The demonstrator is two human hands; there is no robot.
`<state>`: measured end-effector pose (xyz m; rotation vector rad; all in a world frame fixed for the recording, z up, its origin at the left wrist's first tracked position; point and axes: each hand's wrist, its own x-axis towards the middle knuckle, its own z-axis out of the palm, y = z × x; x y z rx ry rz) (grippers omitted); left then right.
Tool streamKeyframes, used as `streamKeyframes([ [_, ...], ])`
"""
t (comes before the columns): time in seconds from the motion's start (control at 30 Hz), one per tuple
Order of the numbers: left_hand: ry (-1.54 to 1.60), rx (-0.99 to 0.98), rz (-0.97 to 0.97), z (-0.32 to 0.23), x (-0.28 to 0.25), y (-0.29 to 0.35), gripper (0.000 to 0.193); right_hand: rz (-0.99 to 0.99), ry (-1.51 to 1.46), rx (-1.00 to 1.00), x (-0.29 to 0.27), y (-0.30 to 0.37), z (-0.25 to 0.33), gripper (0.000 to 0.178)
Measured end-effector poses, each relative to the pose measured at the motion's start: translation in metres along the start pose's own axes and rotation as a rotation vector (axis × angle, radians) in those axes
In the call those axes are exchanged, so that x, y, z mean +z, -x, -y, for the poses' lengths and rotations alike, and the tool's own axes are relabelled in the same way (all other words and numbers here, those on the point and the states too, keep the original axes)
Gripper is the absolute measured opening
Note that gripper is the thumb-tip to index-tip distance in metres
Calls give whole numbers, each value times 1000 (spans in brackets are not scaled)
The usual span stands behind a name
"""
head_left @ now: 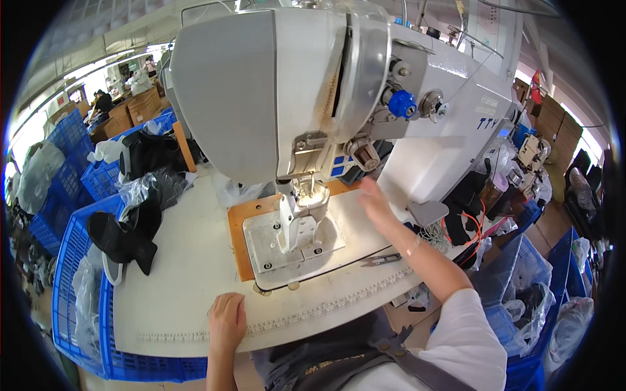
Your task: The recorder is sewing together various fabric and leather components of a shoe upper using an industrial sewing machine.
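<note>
My left hand [226, 319] rests at the front edge of the white sewing table [176, 280], over the printed ruler strip. Its fingers are curled under, with nothing visible in them. My right hand [375, 201] reaches over the table just right of the needle area, smeared by motion, so its grip is unclear. In front of me towers a large grey-white post-bed sewing machine [228, 98]. Its lamp lights the needle and the narrow post [291, 225]. No workpiece shows under the needle. Thread snips [381, 260] lie on the table below my right wrist.
Black shoe uppers [124, 238] lie at the table's left edge, beside a blue crate [65, 287] holding plastic bags. Cords and black pieces [460, 228] crowd the right end. Blue bins [508, 274] with plastic bags stand right. Cardboard boxes [140, 107] fill the back left.
</note>
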<state>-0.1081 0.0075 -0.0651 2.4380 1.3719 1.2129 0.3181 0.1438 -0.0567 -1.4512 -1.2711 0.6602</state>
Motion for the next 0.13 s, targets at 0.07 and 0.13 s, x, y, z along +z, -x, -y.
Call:
streamKeyframes([
  [0.07, 10, 2, -5, 1, 1, 3, 16, 476, 405, -264, -26, 72, 19, 59],
  [0.13, 4, 9, -26, 4, 5, -2, 16, 711, 604, -333, -43, 87, 48, 59],
])
